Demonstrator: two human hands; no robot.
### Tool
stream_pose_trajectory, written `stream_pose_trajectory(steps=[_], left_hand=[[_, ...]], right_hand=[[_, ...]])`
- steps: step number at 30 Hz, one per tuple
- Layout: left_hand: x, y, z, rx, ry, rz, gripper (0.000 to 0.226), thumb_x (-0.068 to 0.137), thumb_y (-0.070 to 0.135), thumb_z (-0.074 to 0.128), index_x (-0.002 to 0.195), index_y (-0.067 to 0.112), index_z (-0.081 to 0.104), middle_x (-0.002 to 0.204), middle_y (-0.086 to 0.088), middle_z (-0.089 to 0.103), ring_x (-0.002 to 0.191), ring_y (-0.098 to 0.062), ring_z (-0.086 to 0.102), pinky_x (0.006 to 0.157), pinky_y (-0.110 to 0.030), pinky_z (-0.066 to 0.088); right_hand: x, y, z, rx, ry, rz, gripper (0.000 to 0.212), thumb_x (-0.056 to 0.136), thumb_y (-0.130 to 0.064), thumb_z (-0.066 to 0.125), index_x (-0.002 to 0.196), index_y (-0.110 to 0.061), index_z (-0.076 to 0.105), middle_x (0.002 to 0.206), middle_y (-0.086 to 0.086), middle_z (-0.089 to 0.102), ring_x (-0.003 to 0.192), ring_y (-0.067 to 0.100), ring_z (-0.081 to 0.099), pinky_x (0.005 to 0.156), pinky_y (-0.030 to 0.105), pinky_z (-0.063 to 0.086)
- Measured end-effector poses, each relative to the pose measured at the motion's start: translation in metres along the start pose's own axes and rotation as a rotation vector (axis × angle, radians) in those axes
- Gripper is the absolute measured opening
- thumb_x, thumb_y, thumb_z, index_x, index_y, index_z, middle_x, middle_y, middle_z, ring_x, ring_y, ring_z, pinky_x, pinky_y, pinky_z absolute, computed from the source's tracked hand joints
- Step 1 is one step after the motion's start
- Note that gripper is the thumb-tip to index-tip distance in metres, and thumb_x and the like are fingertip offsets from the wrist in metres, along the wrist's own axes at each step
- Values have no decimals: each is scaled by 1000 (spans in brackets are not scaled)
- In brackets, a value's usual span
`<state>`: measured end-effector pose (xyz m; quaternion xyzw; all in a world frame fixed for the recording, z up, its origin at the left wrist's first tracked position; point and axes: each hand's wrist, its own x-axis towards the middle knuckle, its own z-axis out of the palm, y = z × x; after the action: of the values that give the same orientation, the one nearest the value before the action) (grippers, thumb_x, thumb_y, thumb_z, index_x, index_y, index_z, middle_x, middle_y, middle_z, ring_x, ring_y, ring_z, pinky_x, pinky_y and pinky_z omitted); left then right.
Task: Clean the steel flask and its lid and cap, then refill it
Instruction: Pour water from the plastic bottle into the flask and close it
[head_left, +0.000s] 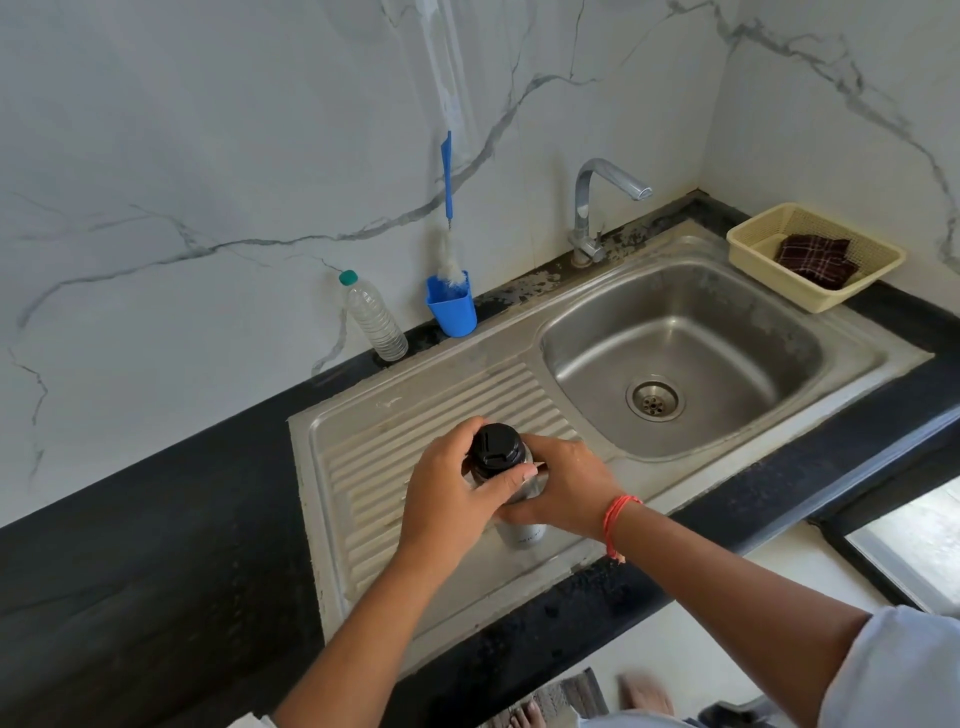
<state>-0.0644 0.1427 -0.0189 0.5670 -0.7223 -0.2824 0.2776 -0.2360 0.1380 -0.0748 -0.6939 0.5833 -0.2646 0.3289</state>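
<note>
Head view, operator's note. The steel flask (522, 535) stands upright on the ribbed drainboard (395, 431), at 6 o'clock from frame centre, with its black lid (496, 449) seated on the neck. I see no separate cap anywhere.

1. Left hand (452, 493): clenched round the flask's shoulder just below the lid, thumb laid across the front. I read this as the turning or steadying grip on the top.
2. Right hand (569, 488): wrapped round the flask body from the 3 o'clock side, an orange thread (618, 519) on the wrist. I judge that it braces the body so the base does not skid on the ribs.
3. Standing the flask on the drainboard keeps any spill draining toward the basin (727, 332), which lies at 2 o'clock from the flask. The tap (597, 208) is at 1 o'clock; no water is visibly running.
4. Tools stand along the wall within reach. A bottle brush (448, 218) sits head-down in a blue cup (453, 312) at 12 o'clock. A plastic bottle (374, 317) stands at 11 o'clock, just beside the cup.
5. A cream basket (779, 291) at 2 o'clock, beyond the basin, holds a checked cloth (815, 260), probably for drying.

I cannot tell whether the lid is being loosened or tightened.
</note>
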Motion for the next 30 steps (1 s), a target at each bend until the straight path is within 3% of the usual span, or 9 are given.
stream_pose_trajectory(steps=[4,9,12,15,18,22,25,30], left_hand=[[12,-6,-16,-12,-148,49,50,76,49,87,117,43,60,108,25,66,108,-2,62,93,-30,58],[24,-11,-23,4,-277,40,63,72,56,86,128,42,60,121,16,63,113,-4,63,97,-34,58],[19,-14,-18,-17,-221,55,60,69,60,83,124,45,61,119,15,64,114,-3,61,98,-32,57],[11,-13,-10,-86,-160,49,53,74,48,86,121,45,62,117,17,66,116,-3,60,100,-31,54],[4,-15,-4,-177,-162,8,62,77,42,88,131,42,57,126,18,65,121,-1,60,107,-32,51],[-6,-24,4,-239,-173,-53,84,67,46,92,138,47,47,136,22,60,129,1,56,114,-32,46],[-10,-32,13,-247,-147,-75,78,70,29,96,130,48,50,131,20,65,124,2,60,113,-35,47],[-12,-35,20,-252,-109,-71,75,75,22,93,130,49,49,130,22,65,122,6,59,109,-21,46]], right_hand=[[3,1,-4,-29,-43,-27,64,60,-60,81,117,-41,63,96,-18,69,90,4,62,83,27,52],[5,0,-8,-68,-69,-39,61,63,-56,84,117,-38,63,97,-18,67,91,5,61,83,25,51],[8,-2,-12,-72,-136,-26,64,63,-56,85,120,-40,61,104,-18,68,97,6,60,88,27,50],[11,7,-25,-124,-295,2,81,64,-54,86,135,-41,52,125,-15,65,115,10,57,101,32,46],[11,35,-40,-289,-347,95,86,69,-48,86,145,-37,45,143,-11,54,131,15,49,111,35,40],[3,75,-34,-490,-342,148,75,69,-51,84,135,-39,51,129,-7,58,120,19,57,100,34,49],[-2,84,-21,-489,-311,153,79,71,-45,83,139,-36,44,124,-5,57,110,20,59,92,33,52],[-2,82,-13,-407,-185,117,52,79,-40,71,126,-37,49,113,-7,61,100,17,61,85,32,54]])
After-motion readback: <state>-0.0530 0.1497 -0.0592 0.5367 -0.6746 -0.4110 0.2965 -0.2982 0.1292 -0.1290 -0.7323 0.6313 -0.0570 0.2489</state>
